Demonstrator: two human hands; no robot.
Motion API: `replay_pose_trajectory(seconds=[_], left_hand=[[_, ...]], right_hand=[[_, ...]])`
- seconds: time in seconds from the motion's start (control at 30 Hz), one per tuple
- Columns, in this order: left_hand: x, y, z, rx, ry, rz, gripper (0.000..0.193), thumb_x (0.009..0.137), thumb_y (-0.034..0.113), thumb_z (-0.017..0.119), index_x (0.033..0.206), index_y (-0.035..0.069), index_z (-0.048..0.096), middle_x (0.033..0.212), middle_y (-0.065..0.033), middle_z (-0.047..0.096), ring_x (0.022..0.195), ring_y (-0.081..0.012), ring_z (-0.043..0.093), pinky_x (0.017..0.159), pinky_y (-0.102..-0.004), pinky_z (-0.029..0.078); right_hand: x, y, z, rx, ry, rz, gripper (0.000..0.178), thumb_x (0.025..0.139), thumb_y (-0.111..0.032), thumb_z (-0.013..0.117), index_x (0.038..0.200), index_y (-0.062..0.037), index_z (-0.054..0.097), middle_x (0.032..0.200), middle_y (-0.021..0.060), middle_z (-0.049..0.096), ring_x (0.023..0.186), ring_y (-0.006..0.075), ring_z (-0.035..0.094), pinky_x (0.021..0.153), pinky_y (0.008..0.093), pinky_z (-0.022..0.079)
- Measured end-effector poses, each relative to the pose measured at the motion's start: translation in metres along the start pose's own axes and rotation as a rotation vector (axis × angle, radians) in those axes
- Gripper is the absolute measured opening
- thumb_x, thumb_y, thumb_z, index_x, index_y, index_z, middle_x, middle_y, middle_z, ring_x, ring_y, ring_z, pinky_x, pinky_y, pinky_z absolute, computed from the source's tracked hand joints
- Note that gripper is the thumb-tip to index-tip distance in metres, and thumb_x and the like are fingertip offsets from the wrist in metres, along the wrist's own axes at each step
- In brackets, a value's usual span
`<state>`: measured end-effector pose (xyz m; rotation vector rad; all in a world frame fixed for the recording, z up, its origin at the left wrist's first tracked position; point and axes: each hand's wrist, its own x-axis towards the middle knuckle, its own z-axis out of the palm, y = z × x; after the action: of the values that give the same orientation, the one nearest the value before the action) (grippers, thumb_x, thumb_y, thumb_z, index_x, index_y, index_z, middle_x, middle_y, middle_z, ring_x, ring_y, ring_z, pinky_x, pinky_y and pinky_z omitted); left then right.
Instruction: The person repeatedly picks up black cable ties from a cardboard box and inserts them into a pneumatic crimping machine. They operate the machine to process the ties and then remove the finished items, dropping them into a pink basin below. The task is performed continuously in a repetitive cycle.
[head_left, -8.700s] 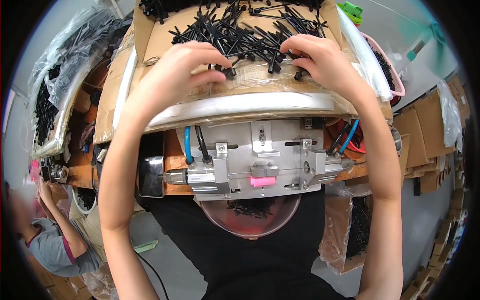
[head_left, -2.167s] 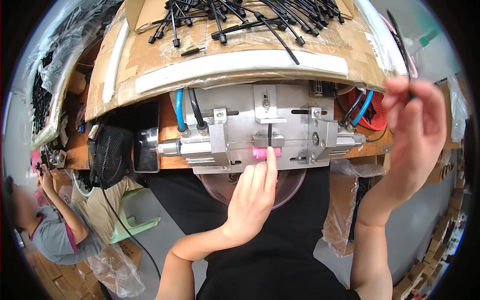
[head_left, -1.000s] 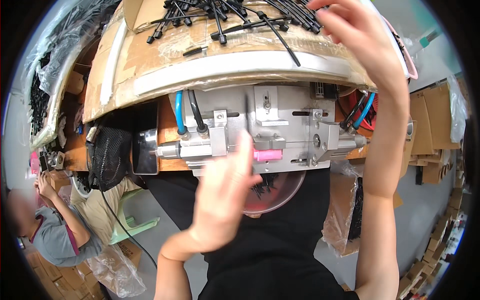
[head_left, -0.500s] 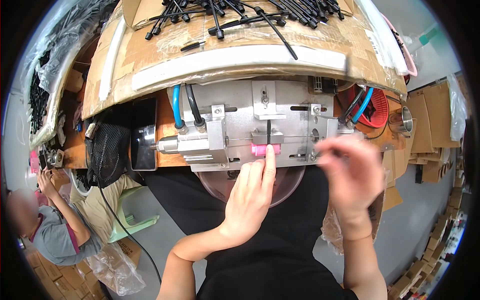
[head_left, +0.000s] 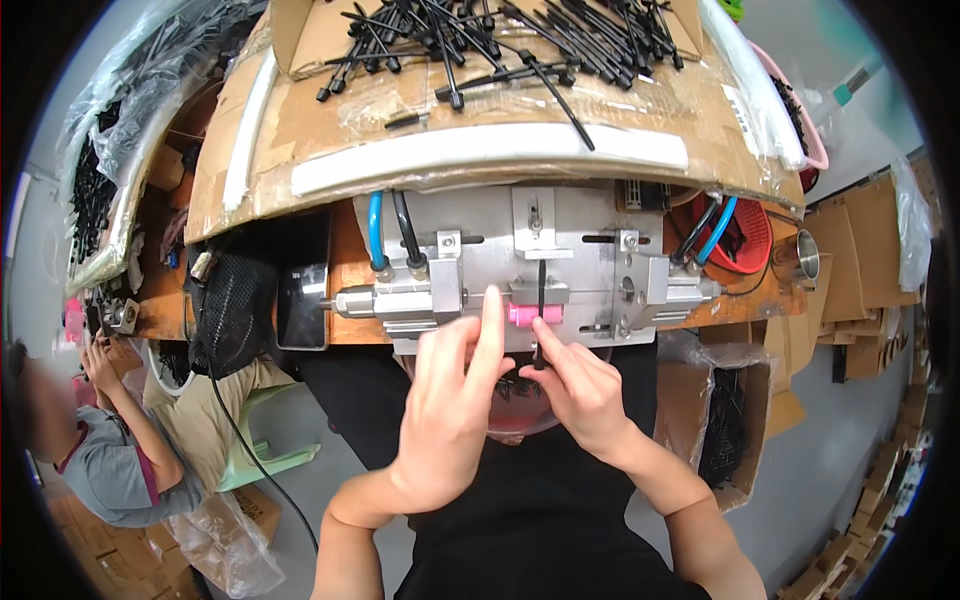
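Observation:
A slim black wand [head_left: 542, 285] lies lengthwise across a pink holder [head_left: 521, 316] on the metal fixture [head_left: 590, 262]. My right hand [head_left: 588, 400] pinches the wand's near end between thumb and fingers, its index finger resting at the holder's near edge. To the left, my left hand [head_left: 445, 405] is raised with its index finger stretched up and its other fingers bent. Nothing shows in it, and it is apart from the wand. Below both hands is a bowl [head_left: 522, 415] with dark pieces in it, partly covered by the hands.
A cardboard-covered shelf [head_left: 400, 150] over the fixture bears many black wands [head_left: 600, 45]. Metal cylinders [head_left: 410, 300] with blue hoses [head_left: 377, 230] flank the fixture. A red basket [head_left: 745, 240] and metal cup [head_left: 797, 257] stand right. A box [head_left: 720, 420] holds black parts. Another person [head_left: 130, 450] sits left.
My right hand has come in from the right to pinch the wand's near end. My left hand's index finger has left the wand and moved left. The view has shifted slightly.

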<state>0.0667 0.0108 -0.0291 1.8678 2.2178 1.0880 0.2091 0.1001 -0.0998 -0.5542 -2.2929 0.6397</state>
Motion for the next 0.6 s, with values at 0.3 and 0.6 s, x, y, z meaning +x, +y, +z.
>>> replay_pose_trajectory(seconds=[0.3, 0.6], left_hand=[[0.217, -0.076, -0.01, 0.201, 0.057, 0.594, 0.023, 0.078, 0.001, 0.069, 0.101, 0.006, 0.069, 0.1, -0.0082, 0.061, 0.096, -0.0281, 0.056, 0.087, -0.0363, 0.046], [0.183, -0.074, -0.059, 0.038, 0.091, 0.319, 0.017, 0.085, -0.001, 0.064, 0.102, 0.002, 0.065, 0.094, -0.0102, 0.065, 0.084, -0.0241, 0.064, 0.076, -0.0313, 0.049]], right_hand=[[0.059, -0.012, -0.061, -0.136, 0.117, -0.113, 0.041, 0.072, -0.005, 0.081, 0.111, 0.0009, 0.068, 0.079, 0.0104, 0.064, 0.062, 0.0228, 0.061, 0.054, 0.0325, 0.049], [0.209, 0.048, -0.095, -0.352, 0.167, -0.371, 0.012, 0.082, -0.003, 0.069, 0.094, -0.0022, 0.067, 0.087, 0.0111, 0.064, 0.082, 0.0302, 0.062, 0.072, 0.0375, 0.05]])
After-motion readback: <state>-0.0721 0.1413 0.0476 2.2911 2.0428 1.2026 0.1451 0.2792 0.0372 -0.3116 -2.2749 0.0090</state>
